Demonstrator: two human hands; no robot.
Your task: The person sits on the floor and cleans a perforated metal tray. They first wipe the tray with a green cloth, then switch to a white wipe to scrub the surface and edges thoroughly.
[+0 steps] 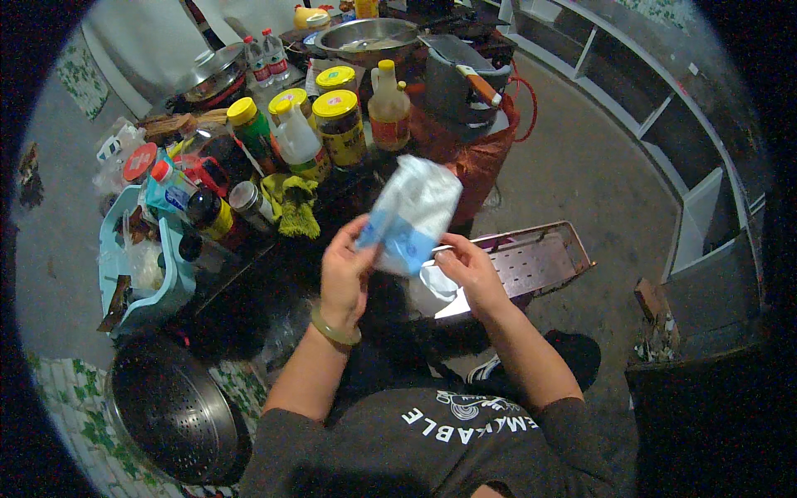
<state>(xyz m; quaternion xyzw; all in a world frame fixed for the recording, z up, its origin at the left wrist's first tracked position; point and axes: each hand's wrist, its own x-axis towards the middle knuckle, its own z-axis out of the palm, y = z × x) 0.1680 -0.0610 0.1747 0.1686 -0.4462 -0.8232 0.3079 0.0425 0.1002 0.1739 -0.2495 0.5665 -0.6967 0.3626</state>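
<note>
A white and blue plastic packet [414, 215], blurred, is held up in front of me, tilted. My left hand [348, 267], with a pale bangle at its wrist, grips the packet's lower left edge. My right hand [470, 267] has its fingers bent at the lower right corner of the packet; whether they pinch it is unclear. Beneath that hand lies something white [439, 289], partly hidden, beside a long perforated metal tray [535, 261]. A green-yellow cloth [292, 205] hangs to the left of the packet.
Yellow-lidded jars [339, 131] and bottles crowd the dark table. A light blue plastic basket [177, 280] stands at the left, above a metal colander [174, 408]. Beyond are a steel basin [367, 37], a cleaver [461, 59] on a dark pot, and white shelving [622, 106] at the right.
</note>
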